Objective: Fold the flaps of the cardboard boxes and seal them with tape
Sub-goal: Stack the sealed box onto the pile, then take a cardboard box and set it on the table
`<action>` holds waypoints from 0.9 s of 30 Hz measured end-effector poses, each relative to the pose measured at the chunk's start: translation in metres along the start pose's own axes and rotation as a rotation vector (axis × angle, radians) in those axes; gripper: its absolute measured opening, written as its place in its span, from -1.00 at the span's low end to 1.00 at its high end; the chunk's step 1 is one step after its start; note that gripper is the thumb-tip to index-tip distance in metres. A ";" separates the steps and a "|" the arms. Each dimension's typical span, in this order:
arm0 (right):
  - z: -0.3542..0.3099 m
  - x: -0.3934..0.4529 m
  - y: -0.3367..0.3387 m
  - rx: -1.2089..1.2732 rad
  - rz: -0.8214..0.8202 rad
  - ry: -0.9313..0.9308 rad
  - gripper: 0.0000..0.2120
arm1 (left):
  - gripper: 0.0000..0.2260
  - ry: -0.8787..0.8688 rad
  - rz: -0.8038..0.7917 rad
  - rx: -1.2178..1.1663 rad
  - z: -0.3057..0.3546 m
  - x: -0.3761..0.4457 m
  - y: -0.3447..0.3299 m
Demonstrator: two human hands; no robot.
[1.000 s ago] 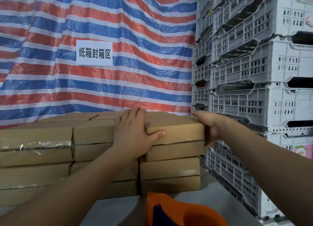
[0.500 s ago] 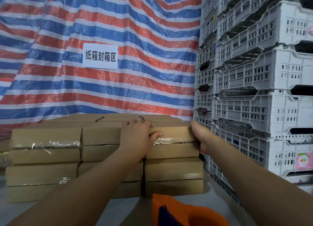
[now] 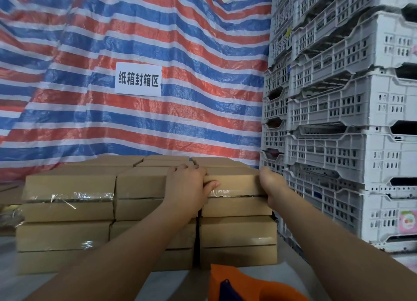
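Note:
Flat brown cardboard boxes stand stacked in rows on a grey table. The top right box (image 3: 234, 183) has clear tape along its front seam. My left hand (image 3: 188, 188) grips this box's left end, fingers over the top, thumb on the front face. My right hand (image 3: 269, 186) holds its right end, fingers hidden round the side. An orange tape dispenser (image 3: 250, 287) lies at the bottom edge, near me.
Grey plastic crates (image 3: 352, 142) are stacked high directly right of the boxes, close to my right hand. A red, white and blue striped tarp (image 3: 135, 124) with a white paper sign (image 3: 138, 79) hangs behind. More taped boxes (image 3: 67, 192) fill the left side of the stack.
The view has drawn back and dropped lower. Both hands stayed on the top right box, which now sits squarely on the stack; my left fingers curl more over its top edge.

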State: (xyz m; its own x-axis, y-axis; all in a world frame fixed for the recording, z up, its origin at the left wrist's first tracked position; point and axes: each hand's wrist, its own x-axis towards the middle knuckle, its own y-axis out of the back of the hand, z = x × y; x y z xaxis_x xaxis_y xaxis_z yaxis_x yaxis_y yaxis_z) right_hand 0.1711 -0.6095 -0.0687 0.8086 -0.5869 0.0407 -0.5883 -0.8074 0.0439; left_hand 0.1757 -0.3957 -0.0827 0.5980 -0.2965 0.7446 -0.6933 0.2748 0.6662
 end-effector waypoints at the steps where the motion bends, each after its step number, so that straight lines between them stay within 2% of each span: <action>1: 0.001 0.001 0.000 -0.010 -0.006 -0.001 -0.44 | -0.57 -0.001 0.006 0.010 0.000 0.000 -0.001; 6: 0.001 -0.003 0.005 0.004 -0.056 -0.027 -0.41 | -0.55 -0.042 -0.010 0.045 0.002 -0.005 0.003; 8: -0.002 -0.011 0.004 -0.030 -0.001 -0.001 -0.38 | -0.58 -0.051 -0.002 -0.004 0.001 -0.009 0.009; 11: -0.015 -0.031 0.003 -0.234 0.227 0.180 -0.41 | -0.64 -0.074 0.030 -0.050 -0.003 -0.016 0.027; 14: -0.039 -0.067 -0.010 -0.287 0.319 0.452 -0.65 | -0.68 -0.086 0.035 -0.106 -0.011 -0.026 0.060; 16: -0.056 -0.096 -0.027 -0.194 0.260 0.575 -0.80 | -0.73 -0.083 0.047 -0.149 -0.020 -0.034 0.085; 20: -0.079 -0.164 -0.069 -0.004 0.082 0.688 -0.69 | -0.84 -0.013 0.112 -0.286 -0.042 -0.055 0.136; 23: -0.081 -0.214 -0.095 0.110 -0.009 0.702 -0.67 | -0.70 0.016 0.143 -0.320 -0.062 -0.080 0.168; 27: -0.068 -0.277 -0.121 0.246 -0.192 0.647 -0.52 | -0.63 0.079 0.156 -0.359 -0.101 -0.121 0.200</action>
State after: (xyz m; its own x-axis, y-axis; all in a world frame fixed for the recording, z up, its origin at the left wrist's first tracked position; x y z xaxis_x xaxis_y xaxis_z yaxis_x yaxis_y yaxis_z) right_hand 0.0178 -0.3457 -0.0175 0.6866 -0.3418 0.6417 -0.3560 -0.9276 -0.1131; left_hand 0.0057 -0.2127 -0.0354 0.5356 -0.1589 0.8294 -0.6017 0.6173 0.5068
